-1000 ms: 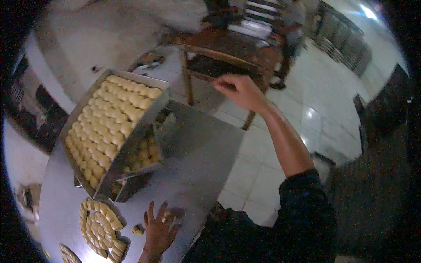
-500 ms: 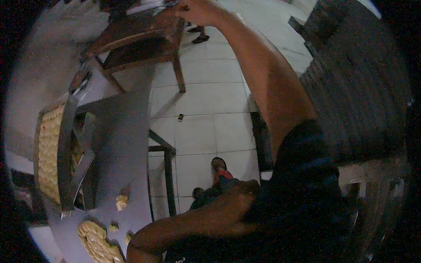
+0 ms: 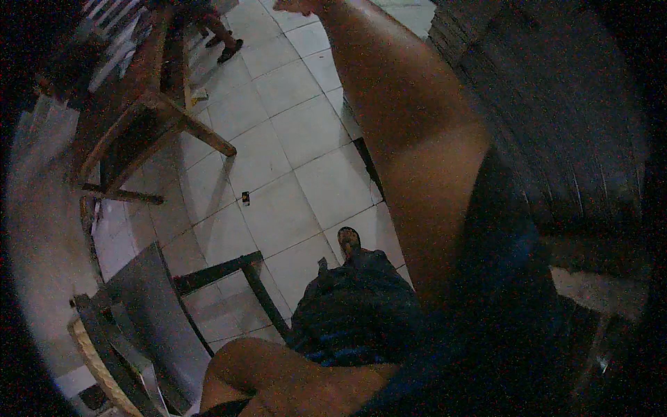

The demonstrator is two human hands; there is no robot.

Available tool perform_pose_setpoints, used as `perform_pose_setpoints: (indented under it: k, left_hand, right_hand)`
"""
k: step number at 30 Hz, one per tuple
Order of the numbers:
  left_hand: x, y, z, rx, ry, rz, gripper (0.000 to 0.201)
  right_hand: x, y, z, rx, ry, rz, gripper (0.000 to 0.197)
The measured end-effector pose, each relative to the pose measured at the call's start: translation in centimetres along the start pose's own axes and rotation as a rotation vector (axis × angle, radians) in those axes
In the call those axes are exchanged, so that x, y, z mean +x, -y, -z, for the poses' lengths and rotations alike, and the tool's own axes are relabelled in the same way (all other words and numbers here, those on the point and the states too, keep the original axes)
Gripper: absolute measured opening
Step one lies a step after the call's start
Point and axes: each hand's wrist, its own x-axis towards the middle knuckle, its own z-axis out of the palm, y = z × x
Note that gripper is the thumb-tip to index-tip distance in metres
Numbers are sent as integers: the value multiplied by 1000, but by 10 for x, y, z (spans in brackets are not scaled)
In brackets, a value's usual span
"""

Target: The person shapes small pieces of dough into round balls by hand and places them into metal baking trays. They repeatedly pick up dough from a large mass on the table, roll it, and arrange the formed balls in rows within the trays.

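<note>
My right arm stretches up the picture, and my right hand lies at the top edge, partly cut off; its grip cannot be made out and no held thing shows. Below it is tiled floor. My left arm bends at the lower edge, its hand out of the picture. Nearest to that arm is a grey tabletop at the lower left. On it stand dark metal trays, one showing a strip of pale yellow dough along its edge.
A wooden table stands at the upper left, with another person's leg and foot beyond it. A small dark item lies on the floor tiles. A dark frame supports the grey table. Dark ribbed panelling rises at the right.
The view has swung, so the grey table and trays sit lower left and the loose dough pieces are out of view. My right hand appears away from the wooden table, over the floor.
</note>
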Motion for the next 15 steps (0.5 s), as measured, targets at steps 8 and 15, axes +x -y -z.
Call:
perform_pose_setpoints:
  k: [8, 15]
  left_hand:
    - [17, 4, 53, 8, 55, 16, 49]
    - [13, 27, 134, 89, 22, 231, 50]
  right_hand:
    - [49, -37, -14, -33, 66, -72, 30]
    - [89, -96, -43, -156, 179, -144, 30]
